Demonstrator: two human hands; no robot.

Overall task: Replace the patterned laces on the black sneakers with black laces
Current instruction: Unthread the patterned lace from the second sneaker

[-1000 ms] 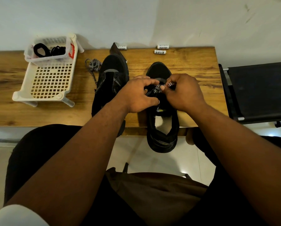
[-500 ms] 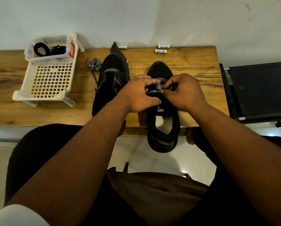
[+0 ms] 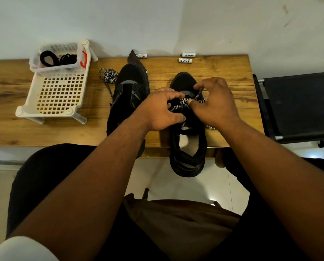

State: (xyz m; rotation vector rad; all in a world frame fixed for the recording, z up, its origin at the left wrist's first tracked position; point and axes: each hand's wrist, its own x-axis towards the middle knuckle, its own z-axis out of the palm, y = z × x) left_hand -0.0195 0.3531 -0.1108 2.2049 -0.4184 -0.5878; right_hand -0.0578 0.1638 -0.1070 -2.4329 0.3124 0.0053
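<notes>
I see both hands working over the right-hand black sneaker, which lies lengthwise across the front edge of the wooden table, its heel hanging past that edge and its toe pointing toward the wall. My left hand has its fingers curled and pinches the patterned lace where it crosses the eyelets, thumb low against the tongue. My right hand is half curled above the toe end, forefinger and thumb pinching a strand of the same lace and drawing it up; the other fingers arch loosely over the shoe. A loose end of that lace trails out beneath my right wrist near the table's right edge.

The second black sneaker lies just left of the first, apart from my hands and showing no lace, its heel also past the front edge. Beside its toe, a removed patterned lace sits bundled on the wood. Toward the table's back left corner stands a white slotted rack, and on its far end a clear bin holds the black laces. Three small white batteries lie along the back edge near the wall.
</notes>
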